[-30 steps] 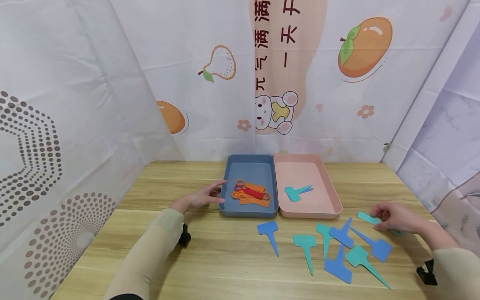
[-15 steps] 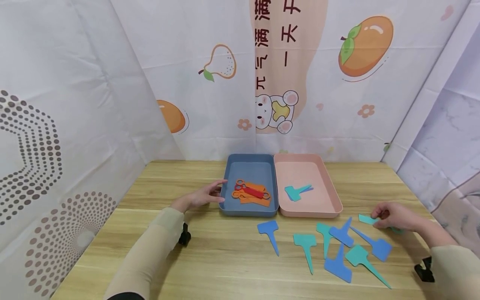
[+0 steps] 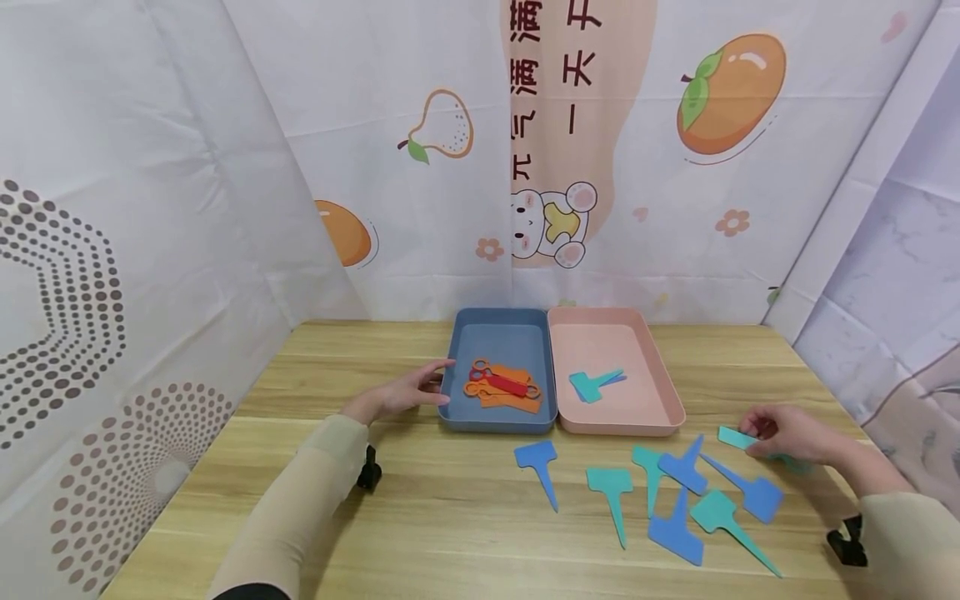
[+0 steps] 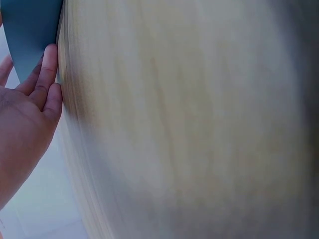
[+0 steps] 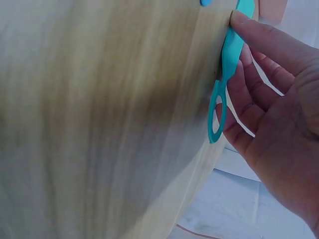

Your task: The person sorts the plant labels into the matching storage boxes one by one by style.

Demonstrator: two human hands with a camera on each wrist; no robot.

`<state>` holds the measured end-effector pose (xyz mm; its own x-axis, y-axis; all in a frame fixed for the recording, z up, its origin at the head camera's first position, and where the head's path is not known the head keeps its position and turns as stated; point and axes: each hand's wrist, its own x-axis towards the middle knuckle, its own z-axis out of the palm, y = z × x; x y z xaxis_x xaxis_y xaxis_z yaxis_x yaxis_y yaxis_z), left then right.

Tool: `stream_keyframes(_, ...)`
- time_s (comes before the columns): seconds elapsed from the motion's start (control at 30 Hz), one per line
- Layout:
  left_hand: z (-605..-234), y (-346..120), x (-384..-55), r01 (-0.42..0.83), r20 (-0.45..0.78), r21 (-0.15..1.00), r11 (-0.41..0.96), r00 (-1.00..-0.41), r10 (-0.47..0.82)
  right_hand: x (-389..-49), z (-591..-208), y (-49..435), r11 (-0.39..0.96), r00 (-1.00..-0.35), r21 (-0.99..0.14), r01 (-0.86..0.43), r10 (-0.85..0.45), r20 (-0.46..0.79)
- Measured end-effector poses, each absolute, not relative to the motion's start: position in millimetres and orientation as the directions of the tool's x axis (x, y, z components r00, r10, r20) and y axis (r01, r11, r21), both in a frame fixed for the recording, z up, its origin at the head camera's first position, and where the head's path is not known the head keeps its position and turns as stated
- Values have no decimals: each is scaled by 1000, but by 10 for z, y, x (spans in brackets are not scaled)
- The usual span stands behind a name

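Note:
My left hand (image 3: 407, 390) rests against the left wall of the blue tray (image 3: 495, 337); in the left wrist view its fairly straight fingers (image 4: 49, 64) lie along the tray's outer side. At the table's right, my right hand (image 3: 791, 435) pinches a teal plant label with a ring end (image 5: 231, 57), low over the wood. In the right wrist view the thumb lies on its flat part and the other fingers are behind it. Nearest that hand are a blue T-shaped plant label (image 3: 763, 498) and a teal T-shaped one (image 3: 716, 510).
Orange and red ringed labels (image 3: 510, 400) lie in the blue tray. Beside it, the pink tray (image 3: 600, 342) holds a teal T-shaped label (image 3: 587, 387) over a blue one. Several more T-shaped labels lie in front, including a blue one (image 3: 536, 456) and a teal one (image 3: 610, 481).
The right hand and the teal ringed label have shifted only slightly, with the label's ring end showing a little differently under the hand. The left hand and both trays stay where they were.

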<state>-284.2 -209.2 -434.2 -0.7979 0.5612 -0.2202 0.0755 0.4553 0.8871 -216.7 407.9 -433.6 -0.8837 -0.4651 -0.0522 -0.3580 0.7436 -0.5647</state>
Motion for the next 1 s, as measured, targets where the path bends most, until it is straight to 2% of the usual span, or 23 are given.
stream_keyframes(0.4, -4342, -2097, -2840, 60, -223, 894, 443, -799, 558, -2185, -4344, 4088, 690, -871, -607, -393, -492, 5)
stream_keyframes(0.73, -4341, -2103, -2853, 50, -226, 898, 437, -800, 556, -2272, -4259, 4081, 672, -861, -635, -381, -507, -20)
stream_keyframes(0.9, -4345, -2098, -2859, 42, -237, 892, 450, -804, 546, -2355, -4120, 4008, 659, -863, -667, -348, -503, -47)
stream_keyframes(1.0, -4341, -2095, -2854, 41, -239, 892, 450, -803, 547, -2415, -3986, 3926, 670, -867, -645, -369, -498, -22)
